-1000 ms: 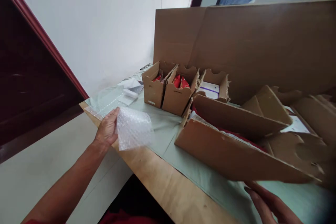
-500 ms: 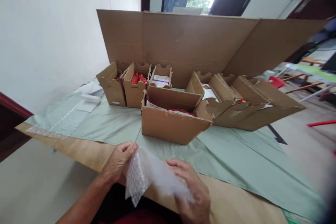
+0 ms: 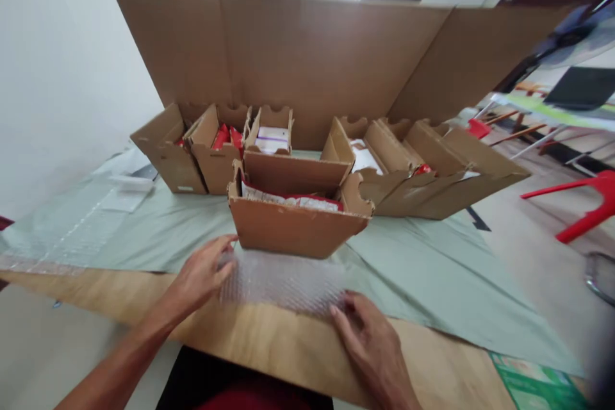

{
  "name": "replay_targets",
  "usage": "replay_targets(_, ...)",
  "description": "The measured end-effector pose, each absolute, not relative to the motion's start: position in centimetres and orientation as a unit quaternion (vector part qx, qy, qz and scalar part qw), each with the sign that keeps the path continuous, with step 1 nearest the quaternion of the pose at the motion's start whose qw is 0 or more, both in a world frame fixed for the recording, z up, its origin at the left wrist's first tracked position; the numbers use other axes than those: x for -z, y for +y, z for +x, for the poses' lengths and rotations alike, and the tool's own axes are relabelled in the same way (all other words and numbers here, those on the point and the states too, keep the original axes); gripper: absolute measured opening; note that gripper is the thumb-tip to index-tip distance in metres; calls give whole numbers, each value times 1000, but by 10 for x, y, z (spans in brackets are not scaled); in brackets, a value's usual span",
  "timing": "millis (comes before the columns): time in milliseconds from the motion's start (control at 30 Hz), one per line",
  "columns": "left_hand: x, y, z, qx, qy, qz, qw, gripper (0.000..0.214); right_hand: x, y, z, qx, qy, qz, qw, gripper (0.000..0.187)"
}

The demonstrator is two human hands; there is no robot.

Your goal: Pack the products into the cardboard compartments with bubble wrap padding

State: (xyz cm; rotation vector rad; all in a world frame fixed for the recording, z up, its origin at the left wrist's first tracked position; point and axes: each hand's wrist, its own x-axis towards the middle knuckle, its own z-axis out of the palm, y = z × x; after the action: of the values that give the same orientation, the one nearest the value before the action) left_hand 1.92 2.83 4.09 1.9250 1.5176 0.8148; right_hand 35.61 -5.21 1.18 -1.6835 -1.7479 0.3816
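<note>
A small sheet of clear bubble wrap (image 3: 283, 278) is spread out flat at the table's front edge, just before the nearest cardboard box (image 3: 293, 227). My left hand (image 3: 202, 275) has its left end between thumb and fingers. At the right end, my right hand (image 3: 372, 343) grips the near corner between thumb and forefinger. Packets with red and printed white wrapping (image 3: 293, 200) lie inside the nearest box, partly hidden by its front wall.
Behind stand more open boxes, some with red packets (image 3: 221, 138), one with white boxes (image 3: 272, 139). A tall cardboard panel (image 3: 307, 51) rises behind them. Larger bubble wrap (image 3: 72, 230) lies on the left of the green cloth (image 3: 432, 282). A red stool (image 3: 589, 205) stands right.
The bubble wrap, crumpled and raised between my hands before, is now spread flat on the table. My left hand has moved left, and my hands are farther apart.
</note>
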Motion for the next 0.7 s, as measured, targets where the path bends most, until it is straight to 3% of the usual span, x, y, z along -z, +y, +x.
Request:
replay_targets(67, -33, 18, 25, -324, 580, 736, 128, 35, -8, -53, 361, -62, -686, -655, 311, 31)
replay_targets(133, -29, 1, 32, -327, 553, 764, 58, 33, -6, -54, 361, -9, -699, -652, 294, 31)
replay_targets(267, -27, -28, 47, -257, 469, 841, 86, 37, -7, -50, 341, -9, -787, -550, 280, 30)
replay_targets(467, -12, -29, 34, -140, 443, 877, 126, 37, 1, -45, 327, -48, -859, -479, 173, 26)
replay_targets(700, -13, -33, 28, -201, 439, 868, 120, 35, -6, -42, 331, -47, -840, -463, 280, 26)
